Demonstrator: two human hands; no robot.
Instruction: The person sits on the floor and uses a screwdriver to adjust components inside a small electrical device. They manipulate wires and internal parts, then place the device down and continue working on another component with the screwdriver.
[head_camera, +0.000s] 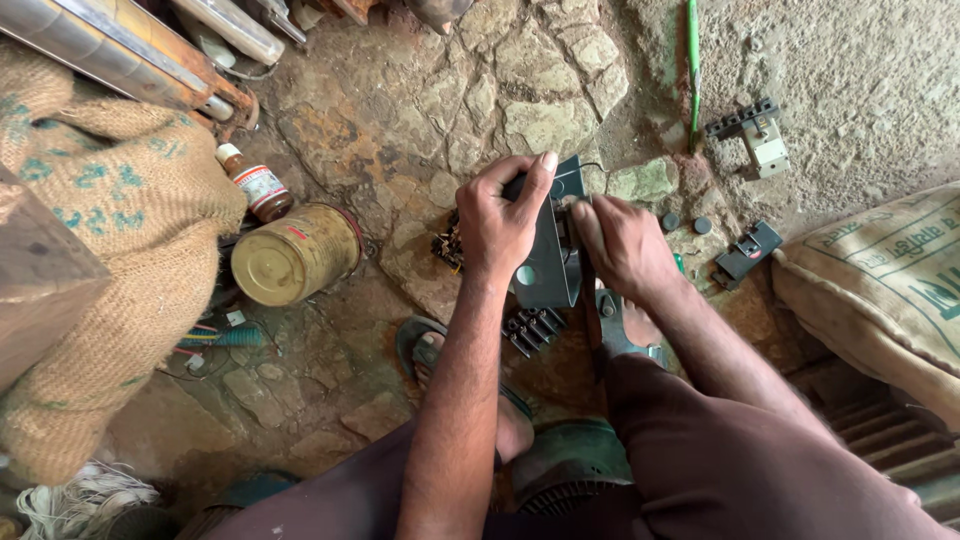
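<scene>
The dark grey casing (548, 262) lies on the stone floor (400, 130), already apart from some pieces: a black terminal block (533, 329) sits just below it, two round caps (686, 223) to its right. More seems left to strip. The left hand (500, 222) has its grip closed over the casing's top; the right hand (622, 245) presses against its right edge, fingers curled shut.

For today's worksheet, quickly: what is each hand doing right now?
Left hand: closed over the top of the dark grey casing.
Right hand: closed against the casing's right side; what it grips cannot be told.
</scene>
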